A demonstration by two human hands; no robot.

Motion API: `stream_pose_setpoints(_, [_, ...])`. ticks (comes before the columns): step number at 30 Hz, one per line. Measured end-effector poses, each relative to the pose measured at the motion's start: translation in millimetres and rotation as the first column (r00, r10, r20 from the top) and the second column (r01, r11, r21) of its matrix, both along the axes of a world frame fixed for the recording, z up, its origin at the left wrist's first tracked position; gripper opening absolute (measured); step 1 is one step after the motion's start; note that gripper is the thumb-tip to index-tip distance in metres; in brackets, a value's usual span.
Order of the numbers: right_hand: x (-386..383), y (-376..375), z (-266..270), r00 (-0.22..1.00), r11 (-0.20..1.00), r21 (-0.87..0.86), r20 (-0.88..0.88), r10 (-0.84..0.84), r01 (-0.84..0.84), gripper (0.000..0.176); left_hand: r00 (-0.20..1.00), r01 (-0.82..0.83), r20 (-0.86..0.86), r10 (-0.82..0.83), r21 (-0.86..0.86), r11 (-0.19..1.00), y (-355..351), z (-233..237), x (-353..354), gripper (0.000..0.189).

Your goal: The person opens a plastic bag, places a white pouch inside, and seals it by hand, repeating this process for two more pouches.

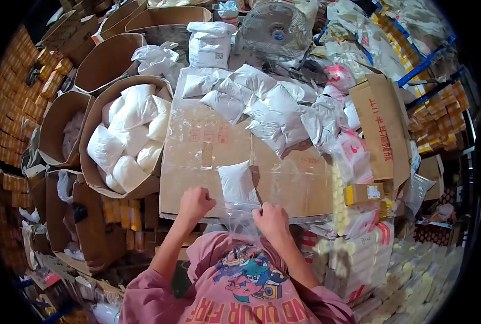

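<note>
A clear plastic bag of white powder point(237, 184) lies on the cardboard-topped table point(197, 156), its see-through mouth end towards me. My left hand point(196, 205) is closed, with thumb and fingertips at the left end of the bag's mouth. At the right end, my right hand point(271, 220) pinches the same clear edge. The loose plastic between my hands hangs over the table's front edge. Farther back on the cardboard is a heap of similar filled white bags point(275, 110).
To the left stands a carton point(92, 167) full of white bags, with more open cartons point(103, 62) behind. A fan point(277, 32) and a large white sack point(209, 46) stand at the back. On the right are a tall cardboard flap point(373, 127) and a small yellow-brown box point(363, 193).
</note>
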State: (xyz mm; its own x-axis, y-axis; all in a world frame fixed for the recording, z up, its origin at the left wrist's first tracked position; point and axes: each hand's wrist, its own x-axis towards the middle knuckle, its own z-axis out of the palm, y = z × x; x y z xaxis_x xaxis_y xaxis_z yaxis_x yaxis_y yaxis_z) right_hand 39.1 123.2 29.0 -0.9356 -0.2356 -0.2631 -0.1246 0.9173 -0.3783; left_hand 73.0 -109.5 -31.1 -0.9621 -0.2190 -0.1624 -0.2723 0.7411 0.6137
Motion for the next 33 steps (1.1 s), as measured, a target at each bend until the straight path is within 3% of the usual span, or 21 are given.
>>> stream_pose_setpoints(3, [0.3, -3.4, 0.7, 0.999, 1.0, -0.016, -0.032, -0.016, 0.015, 0.03, 0.996, 0.088, 0.025, -0.089, 0.035, 0.996, -2.8, 14.6, -4.6, 0.008])
stream_pose_setpoints(6, [-6.2, -0.2, 2.6, 0.998, 0.995, -0.081, -0.013, -0.063, 0.062, 0.034, 0.956, 0.155, -0.245, -0.162, -0.05, 0.987, 8.7, 26.8, -5.0, 0.007])
stream_pose_setpoints(9, [-12.2, 5.9, 7.8, 0.996, 0.978, -0.192, 0.0, -0.085, 0.083, 0.035, 0.771, 0.365, -0.494, -0.401, -0.173, 0.915, 27.8, 36.1, 2.1, 0.009])
stream_pose_setpoints(12, [-12.4, 8.8, 13.3, 0.997, 0.986, -0.144, 0.002, -0.081, 0.08, 0.035, 0.729, 0.383, -0.549, -0.41, -0.168, 0.908, 56.1, 87.0, 14.7, 0.019])
stream_pose_setpoints(16, [-12.0, 13.2, 25.2, 0.995, 0.99, -0.125, 0.087, -0.05, 0.061, 0.033, 0.715, 0.458, -0.471, -0.517, -0.243, 0.855, 62.2, 99.5, 25.1, 0.016])
stream_pose_setpoints(18, [-13.0, 17.3, 27.6, 0.988, 0.991, -0.126, 0.149, -0.027, 0.047, 0.028, 0.665, 0.595, -0.328, -0.671, -0.311, 0.741, 57.2, 83.8, 31.3, 0.012])
stream_pose_setpoints(19, [-14.0, 18.1, 35.9, 0.981, 0.994, -0.11, 0.196, 0.006, 0.016, 0.023, 0.68, 0.662, -0.205, -0.703, -0.24, 0.71, 57.6, 86.8, 33.5, 0.011])
stream_pose_setpoints(21, [-17.1, 16.9, 59.1, 0.954, 0.996, -0.081, 0.29, 0.071, -0.049, 0.013, 0.666, 0.663, -0.207, -0.717, -0.278, 0.695, 57.8, 92.6, 35.1, 0.014])
stream_pose_setpoints(22, [-15.3, 17.3, 61.4, 0.977, 0.97, -0.21, 0.145, 0.155, -0.123, 0.009, 0.658, 0.663, -0.208, -0.723, -0.295, 0.688, 57.9, 96.9, 35.8, 0.017])
stream_pose_setpoints(25, [-13.5, 17.8, 72.5, 0.898, 0.778, -0.45, -0.206, 0.388, -0.44, 0.008, 0.671, 0.654, -0.314, -0.672, -0.177, 0.736, 51.8, 124.9, 31.4, 0.022])
stream_pose_setpoints(27, [-19.2, 19.7, 91.8, 0.74, 0.566, -0.5, -0.276, 0.614, -0.656, 0.015, 0.66, 0.676, -0.396, -0.638, -0.056, 0.735, 44.1, 132.1, 30.0, 0.02])
stream_pose_setpoints(30, [-21.7, 27.8, 103.4, 0.706, 0.469, -0.69, -0.086, 0.703, -0.55, 0.014, 0.659, 0.724, -0.474, -0.584, 0.19, 0.663, 24.5, 136.8, 28.6, 0.017])
stream_pose_setpoints(31, [-26.6, 35.5, 103.0, 0.635, 0.478, -0.706, 0.052, 0.771, -0.523, 0.012, 0.681, 0.72, -0.479, -0.554, 0.3, 0.626, 16.5, 137.9, 28.3, 0.014])
stream_pose_setpoints(33, [-34.0, 39.8, 97.8, 0.527, 0.401, -0.748, 0.081, 0.846, -0.529, 0.016, 0.723, 0.689, -0.48, -0.496, 0.454, 0.565, 2.3, 142.6, 28.4, 0.009])
